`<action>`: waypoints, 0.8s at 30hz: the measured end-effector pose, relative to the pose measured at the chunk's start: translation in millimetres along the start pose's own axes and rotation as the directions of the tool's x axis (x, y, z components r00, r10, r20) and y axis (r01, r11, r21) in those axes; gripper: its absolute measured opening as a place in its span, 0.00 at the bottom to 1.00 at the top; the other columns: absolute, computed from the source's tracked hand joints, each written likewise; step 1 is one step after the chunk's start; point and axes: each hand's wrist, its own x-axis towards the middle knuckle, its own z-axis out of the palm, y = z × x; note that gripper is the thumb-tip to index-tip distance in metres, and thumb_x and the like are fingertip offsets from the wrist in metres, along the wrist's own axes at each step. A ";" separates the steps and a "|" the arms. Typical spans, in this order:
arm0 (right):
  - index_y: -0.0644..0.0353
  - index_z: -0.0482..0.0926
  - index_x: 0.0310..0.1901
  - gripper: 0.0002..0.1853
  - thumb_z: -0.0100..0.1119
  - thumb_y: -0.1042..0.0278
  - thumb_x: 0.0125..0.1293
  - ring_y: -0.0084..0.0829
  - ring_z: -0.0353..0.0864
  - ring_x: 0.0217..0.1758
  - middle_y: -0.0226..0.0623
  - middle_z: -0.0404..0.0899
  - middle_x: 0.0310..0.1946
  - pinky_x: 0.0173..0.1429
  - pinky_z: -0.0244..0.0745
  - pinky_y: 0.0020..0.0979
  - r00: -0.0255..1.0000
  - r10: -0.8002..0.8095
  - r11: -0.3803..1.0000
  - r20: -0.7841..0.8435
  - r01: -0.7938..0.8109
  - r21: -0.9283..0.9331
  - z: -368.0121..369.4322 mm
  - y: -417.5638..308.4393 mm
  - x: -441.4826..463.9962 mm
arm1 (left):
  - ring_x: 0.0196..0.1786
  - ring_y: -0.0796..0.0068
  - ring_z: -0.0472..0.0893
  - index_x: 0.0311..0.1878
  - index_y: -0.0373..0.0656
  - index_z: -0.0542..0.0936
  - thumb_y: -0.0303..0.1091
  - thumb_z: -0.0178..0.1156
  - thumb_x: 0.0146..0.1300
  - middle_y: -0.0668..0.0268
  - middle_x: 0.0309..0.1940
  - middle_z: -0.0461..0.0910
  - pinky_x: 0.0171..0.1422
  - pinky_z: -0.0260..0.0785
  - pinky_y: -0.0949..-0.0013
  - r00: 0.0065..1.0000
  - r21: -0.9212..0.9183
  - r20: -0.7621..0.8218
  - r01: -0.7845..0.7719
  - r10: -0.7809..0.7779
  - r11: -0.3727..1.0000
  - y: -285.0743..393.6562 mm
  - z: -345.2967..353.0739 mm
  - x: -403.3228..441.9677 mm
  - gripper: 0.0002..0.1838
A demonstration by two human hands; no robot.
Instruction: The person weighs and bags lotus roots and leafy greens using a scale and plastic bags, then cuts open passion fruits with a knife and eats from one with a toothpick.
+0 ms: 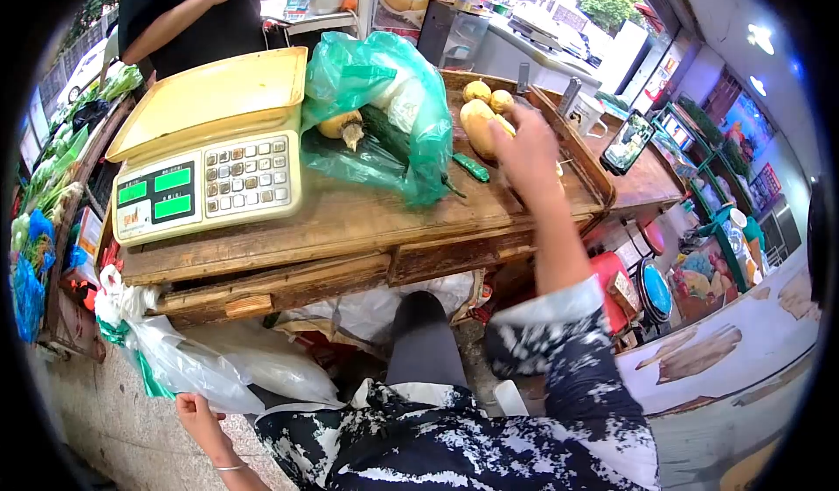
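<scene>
Right hand point(531, 155) is at the large potato point(477, 127) on the desk point(350, 226), near the green plastic bag point(426, 114); grip closure cannot be determined. Left hand point(201, 419) pinches clear plastic bags point(205, 370). Apparent step: picking up; next move calls for secure finger hold.

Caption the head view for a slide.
Right hand at yellow produce, left hand at a translucent plastic bag; a digital scale and green plastic bag on the wooden counter.
</scene>
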 end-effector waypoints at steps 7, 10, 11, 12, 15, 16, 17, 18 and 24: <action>0.63 0.83 0.28 0.19 0.67 0.52 0.45 0.28 0.78 0.27 0.37 0.81 0.27 0.35 0.74 0.31 0.470 0.413 0.910 0.780 -0.182 -0.372 -4.6 50.3 30.8 | 0.36 0.79 0.74 0.54 0.47 0.64 0.23 0.51 0.58 0.69 0.39 0.73 0.32 0.67 0.76 0.993 -0.274 -0.050 0.091 -0.109 0.957 8.9 1.4 -1.7 0.20; 0.64 0.82 0.34 0.15 0.64 0.60 0.49 0.24 0.74 0.24 0.30 0.79 0.24 0.30 0.70 0.28 0.645 0.155 0.988 0.748 -0.113 -0.107 -10.0 81.7 30.9 | 0.40 0.78 0.76 0.62 0.42 0.60 0.26 0.53 0.57 0.67 0.40 0.74 0.39 0.71 0.76 0.983 -0.392 0.115 0.176 -0.142 0.903 -0.7 -9.0 -0.3 0.27; 0.64 0.79 0.43 0.17 0.62 0.65 0.52 0.25 0.76 0.30 0.31 0.80 0.33 0.33 0.71 0.26 0.689 0.039 0.969 0.723 -0.201 0.140 -12.9 90.7 24.4 | 0.36 0.79 0.75 0.60 0.40 0.63 0.23 0.51 0.55 0.68 0.34 0.74 0.36 0.69 0.78 0.990 -0.450 0.080 0.141 -0.117 0.882 -14.9 -12.7 4.1 0.26; 0.64 0.76 0.51 0.21 0.60 0.68 0.54 0.25 0.77 0.34 0.34 0.79 0.38 0.36 0.73 0.25 0.566 0.140 0.866 0.813 -0.468 0.177 -34.8 65.1 23.4 | 0.31 0.80 0.73 0.52 0.37 0.70 0.21 0.50 0.52 0.70 0.28 0.72 0.33 0.67 0.78 0.982 -0.300 0.168 0.133 -0.085 0.945 0.9 -13.8 5.8 0.20; 0.64 0.70 0.56 0.21 0.52 0.69 0.61 0.29 0.78 0.43 0.38 0.76 0.44 0.45 0.75 0.28 0.715 0.007 0.712 0.699 -0.495 0.499 -63.8 41.4 11.6 | 0.26 0.78 0.73 0.36 0.35 0.74 0.20 0.54 0.51 0.67 0.27 0.74 0.30 0.67 0.75 0.989 -0.298 0.084 0.141 -0.121 0.944 14.4 -2.5 4.8 0.08; 0.64 0.68 0.58 0.23 0.51 0.65 0.61 0.30 0.76 0.46 0.38 0.75 0.46 0.49 0.73 0.30 0.747 -0.019 0.633 0.665 -0.506 0.587 -72.2 36.6 6.0 | 0.27 0.78 0.75 0.35 0.35 0.74 0.21 0.57 0.51 0.66 0.27 0.75 0.31 0.69 0.74 0.985 -0.263 0.060 0.171 -0.161 0.950 19.7 -2.8 2.2 0.07; 0.63 0.66 0.59 0.25 0.51 0.61 0.61 0.32 0.74 0.49 0.39 0.73 0.48 0.53 0.70 0.32 0.780 -0.029 0.457 0.625 -0.546 0.703 -75.8 25.6 -7.4 | 0.28 0.77 0.76 0.34 0.36 0.74 0.21 0.57 0.51 0.65 0.28 0.76 0.31 0.71 0.74 0.990 -0.278 0.068 0.134 -0.120 0.951 18.2 -1.7 5.5 0.06; 0.63 0.64 0.61 0.28 0.51 0.57 0.61 0.33 0.72 0.53 0.39 0.72 0.50 0.58 0.68 0.35 0.800 -0.030 0.251 0.599 -0.574 0.780 -76.3 7.0 -21.2 | 0.29 0.79 0.77 0.38 0.36 0.78 0.20 0.54 0.49 0.67 0.30 0.80 0.33 0.70 0.75 0.992 -0.218 0.046 0.122 -0.115 0.968 21.4 3.5 4.9 0.11; 0.61 0.64 0.56 0.25 0.55 0.62 0.58 0.37 0.65 0.59 0.40 0.67 0.52 0.66 0.60 0.42 0.733 -0.605 -0.399 0.311 -0.617 0.679 15.8 -190.2 -89.4 | 0.27 0.82 0.76 0.36 0.35 0.79 0.28 0.63 0.49 0.67 0.26 0.79 0.30 0.70 0.76 0.971 0.259 -0.056 -0.210 0.232 0.943 18.9 16.7 4.5 0.10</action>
